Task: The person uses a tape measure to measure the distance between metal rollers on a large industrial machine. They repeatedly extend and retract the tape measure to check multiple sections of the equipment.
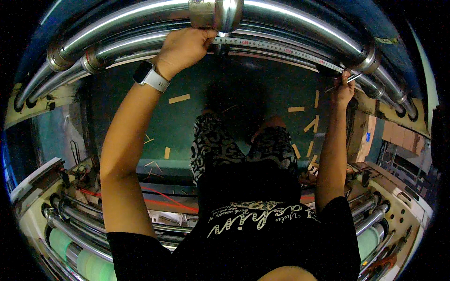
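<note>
A white measuring tape (290,50) with black and red marks runs along the metal rollers at the far side. My left hand (187,49), with a watch (151,76) on its wrist, is closed at the tape's left end, just below the middle metal collar (202,15). Further right, my right hand (343,92) pinches the tape near the right collar (369,60). A slim shiny rod (355,77) sticks out at the right fingers; its kind is unclear. The tape's case is not visible.
Polished rollers (131,28) span the machine ahead, between side frames. Strips of tan material (179,98) lie scattered on the green floor (154,119). Behind me are more rollers (77,229), pale green rolls (93,264) and a red cable (171,200). Stacked cartons (398,136) stand at right.
</note>
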The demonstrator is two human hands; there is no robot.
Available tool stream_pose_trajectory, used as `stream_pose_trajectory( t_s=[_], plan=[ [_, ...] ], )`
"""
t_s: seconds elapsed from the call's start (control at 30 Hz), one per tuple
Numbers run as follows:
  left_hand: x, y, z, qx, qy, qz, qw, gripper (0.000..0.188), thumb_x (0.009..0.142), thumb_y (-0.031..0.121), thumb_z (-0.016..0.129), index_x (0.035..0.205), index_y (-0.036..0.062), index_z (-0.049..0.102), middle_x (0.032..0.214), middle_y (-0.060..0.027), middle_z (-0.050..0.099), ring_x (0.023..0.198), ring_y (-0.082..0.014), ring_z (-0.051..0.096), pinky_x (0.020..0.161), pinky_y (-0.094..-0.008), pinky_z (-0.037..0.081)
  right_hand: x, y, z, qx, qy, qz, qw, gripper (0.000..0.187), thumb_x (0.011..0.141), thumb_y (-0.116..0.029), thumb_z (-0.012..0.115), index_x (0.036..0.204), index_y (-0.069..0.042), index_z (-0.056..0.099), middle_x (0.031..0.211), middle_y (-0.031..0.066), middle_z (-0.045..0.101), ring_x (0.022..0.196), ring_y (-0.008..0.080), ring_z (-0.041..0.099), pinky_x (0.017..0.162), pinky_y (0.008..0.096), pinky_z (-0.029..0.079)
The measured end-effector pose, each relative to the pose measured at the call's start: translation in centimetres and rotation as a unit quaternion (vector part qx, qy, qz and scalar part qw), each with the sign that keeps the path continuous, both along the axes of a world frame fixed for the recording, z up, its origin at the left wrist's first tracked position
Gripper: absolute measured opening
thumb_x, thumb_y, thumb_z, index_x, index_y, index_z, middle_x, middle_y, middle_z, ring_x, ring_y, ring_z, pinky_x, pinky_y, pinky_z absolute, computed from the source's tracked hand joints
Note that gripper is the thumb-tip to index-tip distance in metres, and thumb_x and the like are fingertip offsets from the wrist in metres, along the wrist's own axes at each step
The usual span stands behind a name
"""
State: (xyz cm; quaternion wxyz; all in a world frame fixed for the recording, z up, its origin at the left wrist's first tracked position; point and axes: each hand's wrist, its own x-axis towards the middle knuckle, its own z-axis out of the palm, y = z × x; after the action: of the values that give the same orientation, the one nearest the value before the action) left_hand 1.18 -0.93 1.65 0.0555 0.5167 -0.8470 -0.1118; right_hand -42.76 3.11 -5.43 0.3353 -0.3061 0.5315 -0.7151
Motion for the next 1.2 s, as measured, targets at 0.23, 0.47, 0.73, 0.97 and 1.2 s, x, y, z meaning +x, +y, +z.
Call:
stream_pose_trajectory(
  t_s=[0.23,0.47,0.73,0.97,1.2],
  plan=[
    [-0.2,0.3,0.0,-0.03,0.01,0.002,0.999,0.016,0.078,0.017,0.047,0.089,0.0173,0.06,0.079,-0.0115,0.062,0.077,-0.0317,0.06,0.065,-0.0434,0.047,0.5,0.2,0.3,0.03,0.002,-0.01,0.999,0.011,0.083,-0.012,0.061,0.092,-0.007,0.056,0.071,-0.0026,0.053,0.054,0.0064,0.043,0.046,0.0208,0.034],
    [-0.2,-0.1,0.5,0.008,-0.034,-0.009,0.999,0.025,0.084,0.026,0.048,0.106,0.0196,0.061,0.085,-0.0152,0.063,0.08,-0.033,0.06,0.071,-0.0432,0.047,0.0,0.3,-0.6,0.016,0.005,0.003,1.0,0.022,0.084,-0.013,0.059,0.105,-0.006,0.055,0.07,-0.0027,0.052,0.051,0.0061,0.04,0.044,0.0205,0.031],
    [-0.1,-0.4,-1.0,-0.066,0.004,-0.023,0.998,0.025,0.081,0.02,0.046,0.102,0.0173,0.061,0.084,-0.0125,0.062,0.08,-0.031,0.06,0.066,-0.0429,0.047,-2.2,0.3,-1.9,0.031,0.155,-0.032,0.987,0.022,0.083,-0.017,0.061,0.103,-0.009,0.058,0.078,-0.0043,0.055,0.062,0.0055,0.046,0.051,0.0211,0.035],
    [0.2,0.1,-0.3,-0.004,-0.006,0.021,1.0,0.023,0.084,0.024,0.049,0.1,0.016,0.063,0.087,-0.0137,0.063,0.078,-0.0324,0.059,0.068,-0.0417,0.047,-1.0,-0.1,-3.6,-0.015,0.15,-0.066,0.986,0.013,0.079,-0.018,0.066,0.08,-0.011,0.055,0.057,-0.0033,0.048,0.044,0.0068,0.04,0.039,0.0207,0.029],
    [-0.8,0.7,0.6,-0.034,0.013,0.03,0.999,0.022,0.083,0.025,0.05,0.098,0.0151,0.063,0.083,-0.0147,0.062,0.077,-0.0327,0.059,0.068,-0.0427,0.047,-3.1,-0.2,-3.7,-0.003,0.145,-0.05,0.988,0.009,0.081,-0.014,0.063,0.079,-0.011,0.055,0.059,-0.0038,0.048,0.047,0.0073,0.043,0.04,0.0221,0.033]
  ],
)
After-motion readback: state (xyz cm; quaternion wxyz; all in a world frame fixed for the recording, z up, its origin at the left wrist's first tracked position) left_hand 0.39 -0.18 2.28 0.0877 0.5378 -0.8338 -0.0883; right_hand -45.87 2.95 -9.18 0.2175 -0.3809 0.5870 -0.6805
